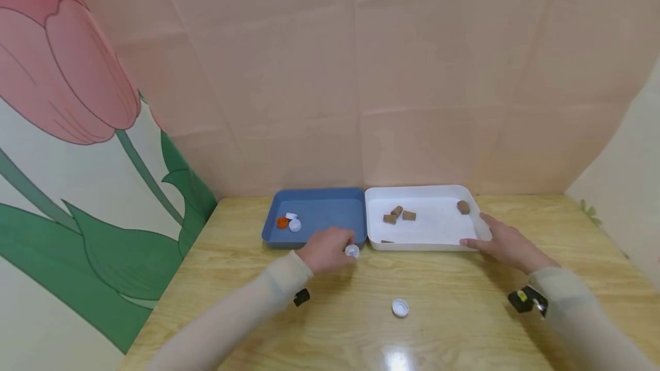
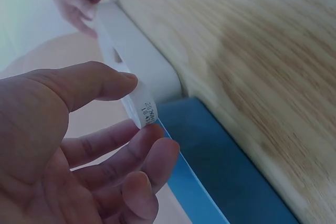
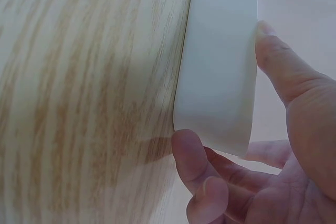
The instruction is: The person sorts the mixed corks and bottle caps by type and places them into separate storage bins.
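My left hand [image 1: 329, 251] pinches a white plastic bottle cap [image 1: 352, 251] between thumb and fingers, in front of the line where the two trays meet. Small dark print shows on the cap's side in the left wrist view. At the front right corner of the white tray [image 1: 433, 235] is my right hand [image 1: 507, 246]. Its thumb [image 3: 275, 51] lies against the tray's rim, and its fingers curl around the corner. Inside that tray lie several brown corks [image 1: 409, 216], with another brown cork [image 1: 463, 207] apart at the right.
To the left, the blue tray [image 1: 335, 210] stands against the white one and holds an orange cap [image 1: 282, 222] and white caps [image 1: 295, 225]. Another white cap [image 1: 400, 308] lies on the wooden table [image 1: 454, 325] nearer me. A pinkish sheet [image 1: 412, 73] hangs behind.
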{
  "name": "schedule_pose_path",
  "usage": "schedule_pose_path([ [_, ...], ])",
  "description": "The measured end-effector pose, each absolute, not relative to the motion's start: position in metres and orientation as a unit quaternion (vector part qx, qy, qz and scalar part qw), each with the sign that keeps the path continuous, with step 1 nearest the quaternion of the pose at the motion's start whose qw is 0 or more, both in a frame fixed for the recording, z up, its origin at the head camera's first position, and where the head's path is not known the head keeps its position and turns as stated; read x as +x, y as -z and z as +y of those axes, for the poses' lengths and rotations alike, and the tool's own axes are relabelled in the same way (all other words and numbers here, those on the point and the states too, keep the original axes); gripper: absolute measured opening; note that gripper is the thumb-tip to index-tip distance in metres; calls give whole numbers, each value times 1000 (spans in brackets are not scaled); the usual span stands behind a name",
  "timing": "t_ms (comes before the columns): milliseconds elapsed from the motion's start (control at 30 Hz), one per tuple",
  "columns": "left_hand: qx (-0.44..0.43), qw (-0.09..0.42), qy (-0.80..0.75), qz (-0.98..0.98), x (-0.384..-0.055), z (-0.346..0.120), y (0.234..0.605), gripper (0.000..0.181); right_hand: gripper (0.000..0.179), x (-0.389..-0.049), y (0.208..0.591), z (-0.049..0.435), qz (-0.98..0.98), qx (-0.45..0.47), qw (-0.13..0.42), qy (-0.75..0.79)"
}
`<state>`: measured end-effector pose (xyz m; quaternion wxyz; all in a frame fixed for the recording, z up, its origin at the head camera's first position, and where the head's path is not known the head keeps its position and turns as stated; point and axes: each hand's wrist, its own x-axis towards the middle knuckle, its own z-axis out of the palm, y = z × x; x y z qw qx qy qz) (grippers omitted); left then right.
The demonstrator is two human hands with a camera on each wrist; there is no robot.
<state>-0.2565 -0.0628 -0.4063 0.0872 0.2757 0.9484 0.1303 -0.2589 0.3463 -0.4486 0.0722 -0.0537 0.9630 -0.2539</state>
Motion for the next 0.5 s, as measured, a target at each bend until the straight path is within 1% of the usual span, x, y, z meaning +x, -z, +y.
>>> schedule_pose_path([
  [100,269,84,-139,949,-261,-68,408,14,114,-258,449,346,964,-56,70,252],
  [300,256,61,-155,952,-271,-80,408,13,115,-257,451,346,963,-54,68,253],
  [500,232,59,-147,960,-284,-93,407,18,114,-258,452,348,965,-58,61,249],
])
